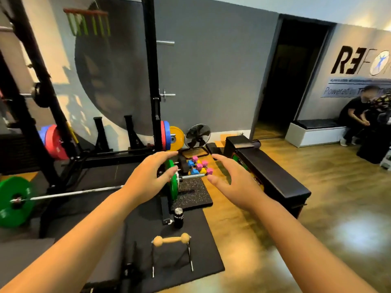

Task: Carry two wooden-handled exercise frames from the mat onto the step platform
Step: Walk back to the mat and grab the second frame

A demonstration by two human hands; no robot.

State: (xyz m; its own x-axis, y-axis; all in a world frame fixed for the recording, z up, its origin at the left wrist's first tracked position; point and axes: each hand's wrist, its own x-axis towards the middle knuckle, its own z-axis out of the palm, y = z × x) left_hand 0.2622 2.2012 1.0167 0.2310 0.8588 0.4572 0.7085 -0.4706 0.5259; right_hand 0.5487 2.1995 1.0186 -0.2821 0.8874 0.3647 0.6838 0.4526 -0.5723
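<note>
Here, both hands, left [148, 178] and right [230, 182], hang open and empty above the mat [203, 250]; one frame [171, 250] awaits a reach down

Mat [203, 246] bare around frame [171, 250]; bottle [178, 217] just beyond.

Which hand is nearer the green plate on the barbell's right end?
Left. The left hand overlaps the green plate in view, fingers curled open at its rim. The right hand hovers open off to the plate's right, across the bar's sleeve, near the coloured dumbbells.
</note>
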